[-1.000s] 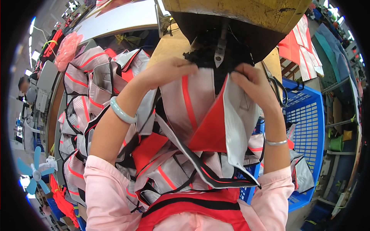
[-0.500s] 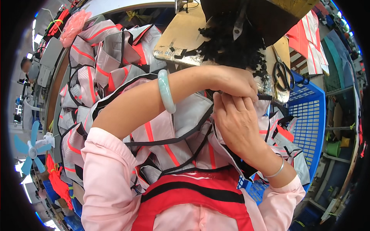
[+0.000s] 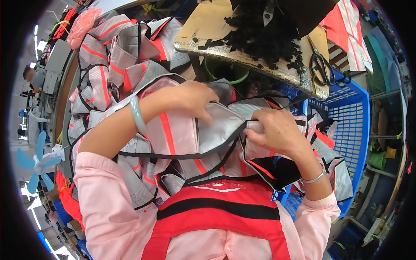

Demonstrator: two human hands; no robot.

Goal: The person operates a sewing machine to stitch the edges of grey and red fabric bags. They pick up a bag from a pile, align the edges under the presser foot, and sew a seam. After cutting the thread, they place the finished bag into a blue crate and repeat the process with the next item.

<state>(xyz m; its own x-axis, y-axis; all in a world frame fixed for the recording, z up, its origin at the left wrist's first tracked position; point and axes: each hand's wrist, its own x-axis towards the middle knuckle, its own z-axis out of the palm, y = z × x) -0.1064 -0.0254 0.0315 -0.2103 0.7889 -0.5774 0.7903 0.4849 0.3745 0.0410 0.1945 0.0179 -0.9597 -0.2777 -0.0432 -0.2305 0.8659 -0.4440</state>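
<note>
A silver-grey fabric piece (image 3: 221, 130) with a red stripe and black bound edges lies spread across my lap. My right hand (image 3: 277, 130) has its thumb and fingers closed on the edge of this fabric, at its right corner. Over the left part of the same piece is my left hand (image 3: 195, 102), its thumb held apart from the curved fingers and nothing seen between them. A black-handled pair of scissors (image 3: 321, 69) lies on the cardboard-topped stand (image 3: 208, 26) beyond my right hand, beside a pile of black fabric scraps (image 3: 271, 39).
More grey and red pieces (image 3: 102, 82) are heaped at my left. A blue plastic basket (image 3: 363, 143) holding similar pieces stands at my right. Below the stand's edge shows a green bucket (image 3: 238, 81). A pale blue fan (image 3: 39, 162) is at far left.
My hands were together near the stand's edge and are now apart. My left hand has drawn back leftward over the fabric; my right hand has shifted slightly and grips its edge.
</note>
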